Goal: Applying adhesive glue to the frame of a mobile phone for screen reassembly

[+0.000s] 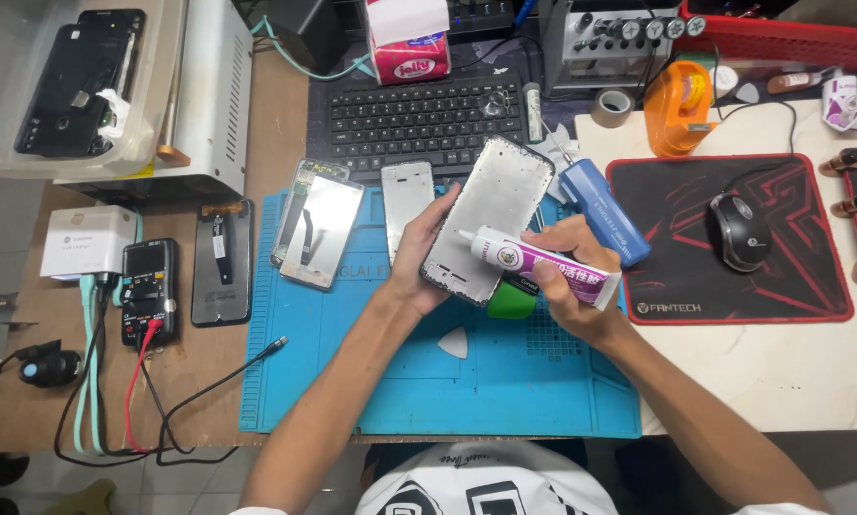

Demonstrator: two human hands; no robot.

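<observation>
The left hand [419, 257] has its fingers closed around the left edge of a phone frame [490, 215], a flat silvery-grey rectangle with rounded corners and a dark rim, held tilted above the blue mat [352, 381]. The right hand [567, 286] has its fingers wrapped around a glue tube [543, 265], soft and white with a purple label, its thin nozzle touching the frame's near right edge. Part of the tube's label is hidden by the fingers. Under the right hand a green rounded object [510, 300] shows only in part. A white triangular pick [454, 341] lies on the ribbed rubbery mat nearer the person. To the left lie a phone screen panel [319, 229], glossy and reflective, and a narrower silvery panel [407, 205]. Right of the frame rests a blue bottle [605, 210], partly covered by the hand. Far back on the table sits a black keyboard [419, 119]; to the right, a mouse [738, 232] on a red-edged black pad [791, 286]
</observation>
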